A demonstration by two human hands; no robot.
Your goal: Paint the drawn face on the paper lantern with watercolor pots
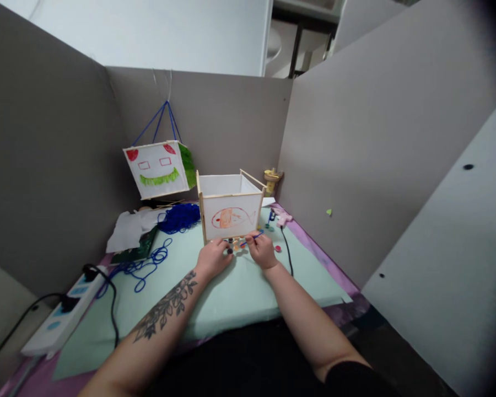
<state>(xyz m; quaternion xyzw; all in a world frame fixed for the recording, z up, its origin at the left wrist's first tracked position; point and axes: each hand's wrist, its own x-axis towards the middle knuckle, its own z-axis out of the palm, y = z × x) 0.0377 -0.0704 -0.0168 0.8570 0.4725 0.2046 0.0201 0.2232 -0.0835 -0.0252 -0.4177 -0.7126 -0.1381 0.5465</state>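
the right hand [263,252] pinches a blue brush [244,243], the left hand [212,258], grip unclear, nears paint pots [237,247], fish drawing [226,218] only partly filled orange.

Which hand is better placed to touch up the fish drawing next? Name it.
Right, most likely: the right hand holds the thin blue tool just below the fish drawing; the left hand is beside a small dark disc.

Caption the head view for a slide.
Right hand holds a thin brush before a paper box with an orange fish; a decorated lantern hangs behind.
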